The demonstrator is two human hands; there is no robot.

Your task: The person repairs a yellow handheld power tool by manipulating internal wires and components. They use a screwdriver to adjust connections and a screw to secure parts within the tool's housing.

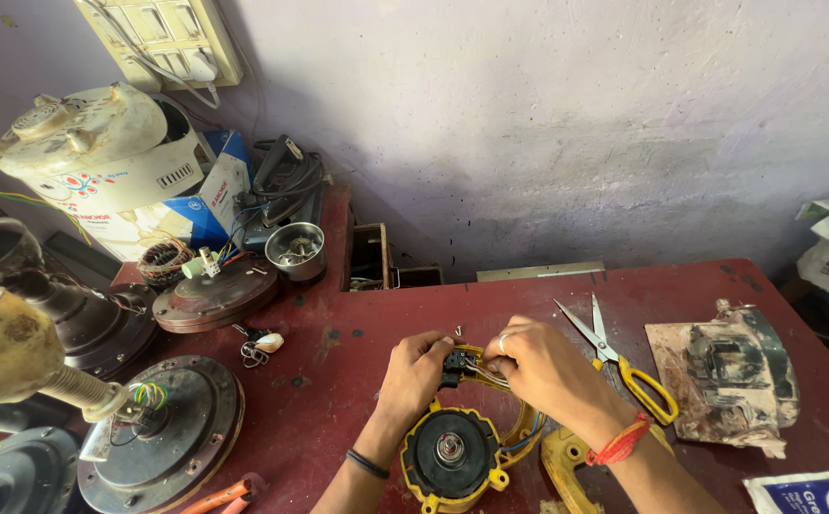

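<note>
- Low centre of the frame: left hand (pixel 416 373) pinched tight on a small black switch part (pixel 451 363), fingers curled narrow around it.
- Just right of it: right hand (pixel 546 369) closed on the thin wires (pixel 484 373) running from that black part, fingertips touching the left hand's; ring on one finger, red thread band at the wrist.
- Directly below both hands, at the bottom edge: round yellow-and-black motor housing (pixel 450 455), lying face up on the red table (pixel 357 324), wires looping from it up to the hands.
- Right of the hands: yellow-handled scissors (pixel 617 360), blades open, flat on the table, apart from the right hand.
- Further right: crumpled grimy wrapping (pixel 730 374) lying by the table's edge.
- Left side of the frame: dark round fan motors (pixel 169 430), one with green and yellow leads.
- Upper left: steel bowl (pixel 296 249) beside a cream appliance (pixel 100 143).
- Bottom left corner: orange-handled pliers (pixel 221 496), partly cut off.
</note>
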